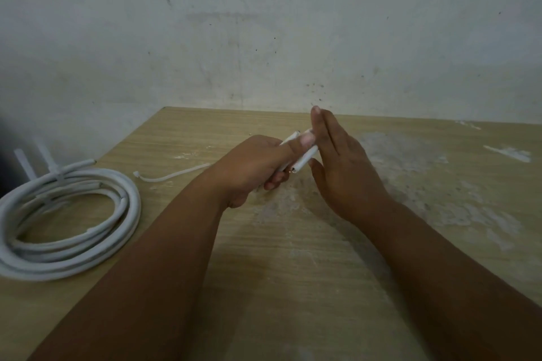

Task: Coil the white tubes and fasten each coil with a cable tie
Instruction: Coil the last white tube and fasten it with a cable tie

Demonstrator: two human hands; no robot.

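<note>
Coiled white plastic tubes [88, 248] lie tied at left on the wooden counter [293, 287], the left hand [252, 164] grips more white tube ends [305, 157] above it, right hand [349, 173] flat open beside, loose white cable tie [173, 176] waiting.

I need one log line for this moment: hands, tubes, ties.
left hand: grips white tube ends | right hand: open, beside tube ends | tied coil: on table, left | loose cable tie: on table
</note>
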